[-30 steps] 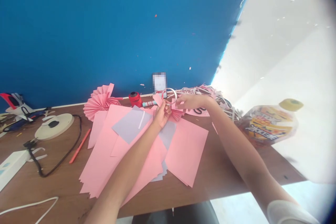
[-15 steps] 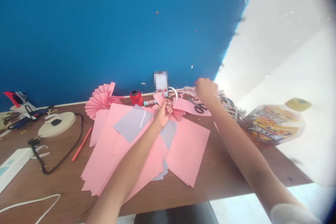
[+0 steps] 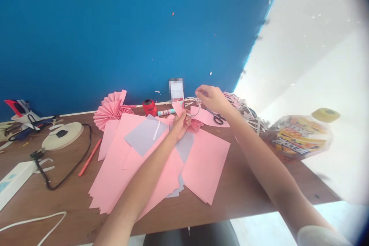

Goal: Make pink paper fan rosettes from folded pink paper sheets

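My left hand (image 3: 182,123) is closed over the middle of the desk. It grips a thin, pale ring, which looks like a nearly used-up roll of tape (image 3: 199,104), along with a small strip of pink paper (image 3: 178,108). Just right of the ring and slightly above it, my right hand (image 3: 213,97) is raised with its fingers curled together; anything between them is too small to make out. A pleated pink paper fan (image 3: 196,125) shows beside my left hand, partly covered. Beneath my left forearm spread pink sheets (image 3: 127,161) and greyish-purple paper (image 3: 145,136).
Black-handled scissors (image 3: 218,118) lie on a pink strip. Shredded paper (image 3: 245,107) heaps behind my right arm, beside a bottle (image 3: 300,138) with a yellow cap. Left are pleated pink fans (image 3: 108,112), a red pen (image 3: 90,157), a cable and a power strip (image 3: 17,178).
My right hand has moved left, close to the tape roll, and its fist has loosened into curled fingers. The roll and pink strip in my left hand have shifted slightly right.
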Action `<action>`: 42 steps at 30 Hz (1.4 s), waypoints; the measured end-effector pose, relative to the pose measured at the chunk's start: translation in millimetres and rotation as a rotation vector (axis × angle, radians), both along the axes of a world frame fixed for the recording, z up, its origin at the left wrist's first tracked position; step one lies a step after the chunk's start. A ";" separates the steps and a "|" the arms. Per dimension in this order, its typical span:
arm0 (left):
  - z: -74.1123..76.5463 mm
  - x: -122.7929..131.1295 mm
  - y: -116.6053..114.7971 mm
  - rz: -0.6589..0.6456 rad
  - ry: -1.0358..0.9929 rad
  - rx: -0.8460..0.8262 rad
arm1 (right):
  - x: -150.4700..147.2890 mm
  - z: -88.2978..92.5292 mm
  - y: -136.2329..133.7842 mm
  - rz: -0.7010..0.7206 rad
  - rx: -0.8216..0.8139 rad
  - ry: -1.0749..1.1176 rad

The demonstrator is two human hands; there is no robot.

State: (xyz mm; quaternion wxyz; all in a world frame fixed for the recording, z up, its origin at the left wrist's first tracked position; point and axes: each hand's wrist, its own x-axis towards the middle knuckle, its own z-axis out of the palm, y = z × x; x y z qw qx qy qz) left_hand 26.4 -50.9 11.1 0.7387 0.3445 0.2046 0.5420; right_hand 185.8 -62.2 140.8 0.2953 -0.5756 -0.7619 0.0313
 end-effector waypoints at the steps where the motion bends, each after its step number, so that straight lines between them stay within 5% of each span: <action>1: 0.1 0.2 -0.6 0.001 0.004 0.003 | -2.3 0.2 -2.0 0.049 -0.031 -0.025; 7: 1.2 0.1 -1.4 0.023 -0.007 -0.038 | -5.0 -0.8 -6.4 0.037 -0.122 -0.213; 16: 1.9 -3.8 2.0 0.043 -0.033 -0.078 | 6.7 9.7 -13.5 0.351 -0.267 -0.275; 23: 6.6 -5.3 -6.6 -0.160 -0.019 -0.035 | 17.1 -0.5 -0.9 0.137 -0.193 -0.260; 29: 5.0 -3.3 -10.7 -0.220 0.037 -0.015 | 16.5 -22.9 16.0 0.142 -0.192 -0.111; 35: 5.9 -2.2 -11.0 -0.144 0.035 -0.032 | 14.5 -27.0 19.1 0.248 -0.155 -0.056; 42: 7.4 -1.6 -12.3 -0.033 0.053 0.057 | 14.3 -25.3 20.8 0.390 -0.141 -0.327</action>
